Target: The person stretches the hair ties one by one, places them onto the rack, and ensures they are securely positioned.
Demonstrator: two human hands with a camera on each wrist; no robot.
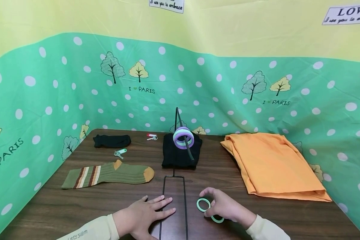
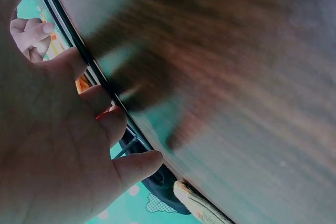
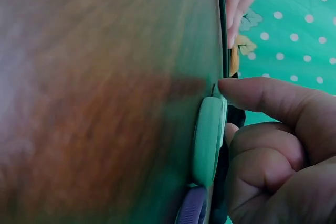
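Observation:
My left hand (image 1: 145,215) lies spread over one side of the black wire stand's rectangular base (image 1: 184,196), fingers straight and across the rod. At the right of the base, my right hand (image 1: 225,206) has thumb and index finger curled about a light green ring (image 1: 197,206). Another light green ring (image 1: 218,220) shows partly beneath this hand. In the right wrist view, the thumb tip touches a green ring's edge, and a purple ring (image 3: 193,205) lies beside the green one (image 3: 206,140). Purple and green rings (image 1: 175,141) hang together on the stand's sloping arm (image 1: 189,154).
Behind the base lies folded black cloth (image 1: 168,158). An olive striped sock (image 1: 126,174), a black sock (image 1: 112,141) and keys with green (image 1: 121,151) and red (image 1: 151,135) tags lie left. Folded orange cloth (image 1: 273,166) covers the right back. A patterned curtain encloses the table.

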